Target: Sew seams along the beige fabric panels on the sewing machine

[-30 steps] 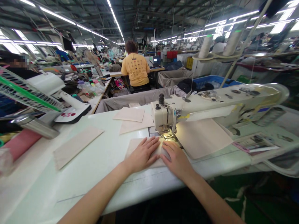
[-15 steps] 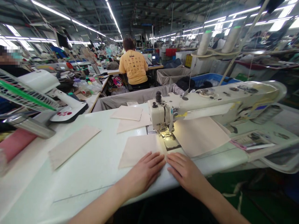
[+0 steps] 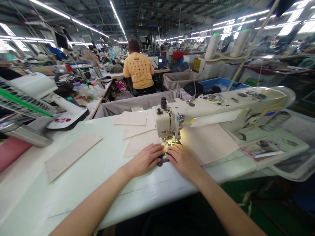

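Our left hand [image 3: 145, 160] and our right hand [image 3: 182, 160] lie palm down on the bench [image 3: 81, 186], fingers stretched out and close together, neither one closed around anything. Their fingertips nearly meet just in front of the presser foot [image 3: 173, 142] of the sewing machine [image 3: 166, 123]. Under the left hand's fingers lies a pale beige fabric panel [image 3: 141, 144], which reaches up to the presser foot; how far it runs beneath the right hand we cannot tell. Between the wrists, a small dark shape [image 3: 161, 161] shows on the bench, too hidden for us to name.

To the right of the needle, a larger beige panel [image 3: 208, 142] lies under the machine's long arm [image 3: 236, 105]. Beyond the machine, two more panels [image 3: 130, 118] overlap at the far edge of the bench, and a long beige strip [image 3: 72, 157] lies to the left of our hands. A white fan [image 3: 29, 98] stands at the left of the frame. Two thread cones [image 3: 213, 46] stand at upper right, and a co-worker in a yellow T-shirt [image 3: 139, 70] sits at a farther bench, upper middle.
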{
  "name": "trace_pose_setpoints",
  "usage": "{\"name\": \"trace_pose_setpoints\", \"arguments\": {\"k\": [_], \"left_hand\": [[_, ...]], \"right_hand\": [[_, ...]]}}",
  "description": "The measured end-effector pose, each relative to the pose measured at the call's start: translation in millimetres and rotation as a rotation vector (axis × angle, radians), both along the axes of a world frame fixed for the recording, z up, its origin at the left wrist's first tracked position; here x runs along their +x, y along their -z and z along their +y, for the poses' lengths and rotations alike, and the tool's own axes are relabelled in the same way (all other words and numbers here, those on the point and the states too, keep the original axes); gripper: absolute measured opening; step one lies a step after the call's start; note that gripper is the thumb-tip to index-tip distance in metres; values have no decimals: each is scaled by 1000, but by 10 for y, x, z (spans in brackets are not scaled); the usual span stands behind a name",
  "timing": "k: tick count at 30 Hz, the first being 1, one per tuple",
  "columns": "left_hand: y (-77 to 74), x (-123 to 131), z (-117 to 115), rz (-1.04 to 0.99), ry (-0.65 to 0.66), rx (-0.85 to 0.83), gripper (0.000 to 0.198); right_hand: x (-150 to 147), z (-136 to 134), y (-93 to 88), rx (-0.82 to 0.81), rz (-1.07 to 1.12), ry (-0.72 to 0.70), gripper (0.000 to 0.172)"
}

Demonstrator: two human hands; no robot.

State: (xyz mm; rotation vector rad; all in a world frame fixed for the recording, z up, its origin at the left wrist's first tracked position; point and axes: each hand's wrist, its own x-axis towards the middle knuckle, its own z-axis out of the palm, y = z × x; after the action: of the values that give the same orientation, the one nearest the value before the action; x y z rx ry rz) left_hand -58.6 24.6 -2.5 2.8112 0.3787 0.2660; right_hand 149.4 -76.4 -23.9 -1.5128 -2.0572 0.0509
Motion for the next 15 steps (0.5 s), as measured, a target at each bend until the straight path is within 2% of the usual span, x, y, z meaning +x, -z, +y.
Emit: {"name": "trace_pose_setpoints", "arguments": {"k": [3,7,9,12,15], "left_hand": [[2,27,167,-26,22,3,39],[26,55,327,-49,41,4,40],[39,61,367,-55,33,13,40],[43,64,384,-57,17,19,40],[31,64,366,-37,12,19,40]], "right_hand": [[53,-23,-57,11,-59,107,15],[232,-172,-134,-17,-101,423,8],[308,-229,-167,-52,-138,525,8],[343,-243,-205,-124,-199,534,3],[317,-205,-225,-169,-260,526,12]]}}
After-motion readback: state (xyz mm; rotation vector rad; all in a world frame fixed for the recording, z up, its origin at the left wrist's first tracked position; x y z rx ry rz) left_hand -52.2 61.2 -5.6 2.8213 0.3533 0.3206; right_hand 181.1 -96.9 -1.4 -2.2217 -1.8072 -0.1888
